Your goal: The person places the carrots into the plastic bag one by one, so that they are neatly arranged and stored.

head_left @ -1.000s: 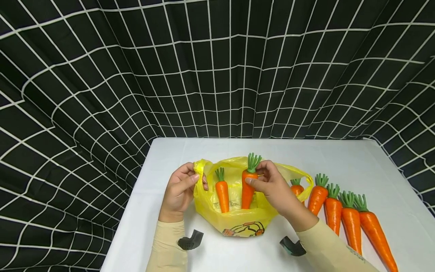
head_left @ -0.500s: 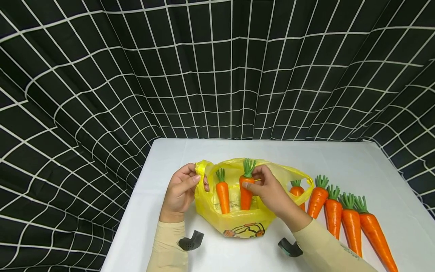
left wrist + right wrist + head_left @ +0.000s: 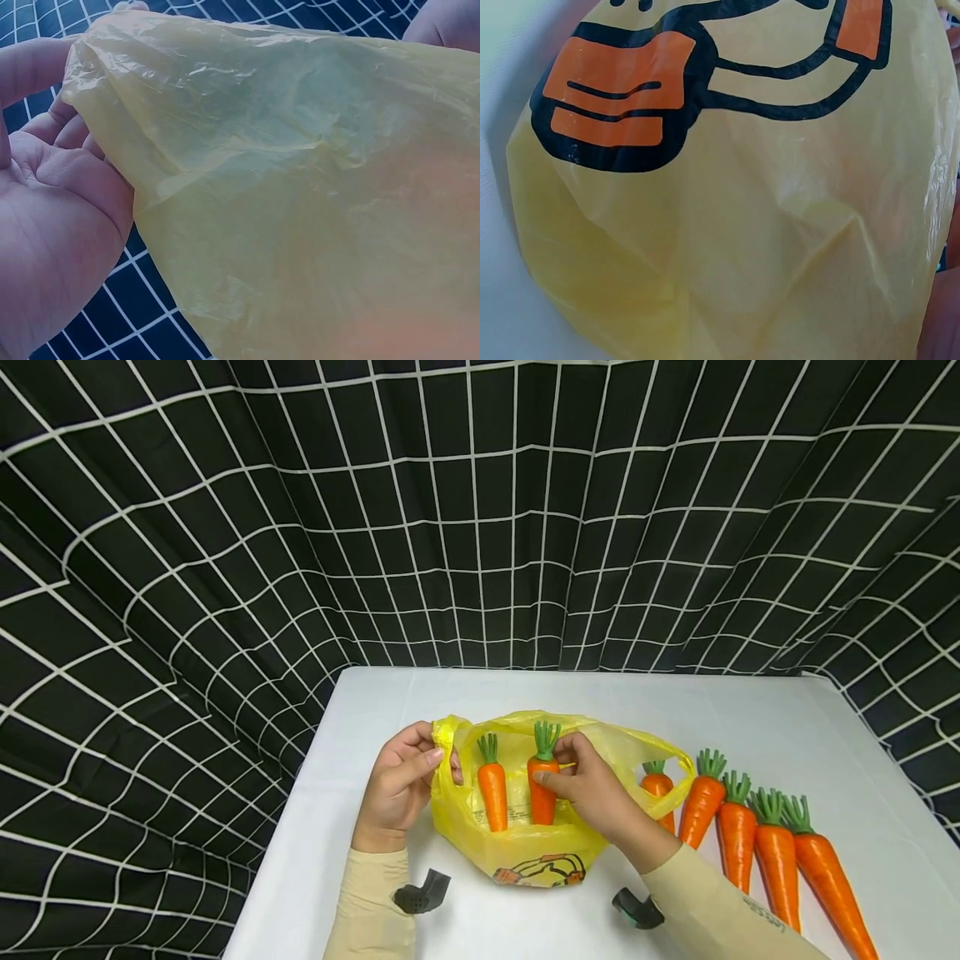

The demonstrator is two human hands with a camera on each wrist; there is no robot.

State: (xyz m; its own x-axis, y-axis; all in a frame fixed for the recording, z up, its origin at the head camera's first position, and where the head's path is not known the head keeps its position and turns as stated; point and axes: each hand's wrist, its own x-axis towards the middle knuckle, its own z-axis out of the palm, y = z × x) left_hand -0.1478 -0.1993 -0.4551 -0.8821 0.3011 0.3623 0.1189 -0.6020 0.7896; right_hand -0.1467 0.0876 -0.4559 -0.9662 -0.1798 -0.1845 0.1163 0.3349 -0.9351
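Note:
A yellow plastic bag (image 3: 517, 852) lies on the table with its mouth held wide. My left hand (image 3: 397, 781) pinches the bag's left handle; the left wrist view shows the thin film (image 3: 247, 180) stretched away from the fingers. Inside the bag's mouth my right hand (image 3: 596, 789) holds an orange carrot (image 3: 542, 789) near its green top, tip down, the lower end hidden behind the front wall. Beside it, to the left, another carrot (image 3: 492, 795) stands in the bag. Seen from the right wrist, the printed bag wall (image 3: 727, 240) covers most of the view.
On the right of the white table (image 3: 420, 689), several more carrots (image 3: 738, 843) lie side by side. One carrot (image 3: 656, 783) shows through the bag's right handle loop. A black gridded curtain (image 3: 480, 527) hangs around the table.
My right hand has lowered its carrot deeper into the bag and shifted it slightly left. The left hand keeps its pinch on the handle.

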